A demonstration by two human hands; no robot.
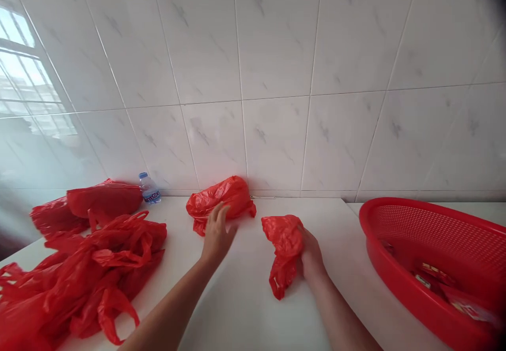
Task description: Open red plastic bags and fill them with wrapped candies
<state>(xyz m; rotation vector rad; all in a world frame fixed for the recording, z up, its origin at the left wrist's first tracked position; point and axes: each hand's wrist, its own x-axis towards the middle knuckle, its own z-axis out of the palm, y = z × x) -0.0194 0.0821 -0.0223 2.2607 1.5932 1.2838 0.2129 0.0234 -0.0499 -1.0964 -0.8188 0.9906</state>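
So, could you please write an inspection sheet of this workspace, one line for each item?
Surface: white table, against a tiled wall.
Job's things: filled red bag by the wall; crumpled bag near the middle.
Clutter: pile of bags at left; small bottle; red basket at right with packets inside.
Grippers: left hand open, on the filled red bag; right hand gripping the crumpled bag.
Cables: nothing seen.
Surroundings: window reflection on the wall tiles.

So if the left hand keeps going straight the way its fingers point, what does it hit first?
Probably the filled red bag against the tiled wall; the left hand already overlaps its front edge, though contact is hard to judge.
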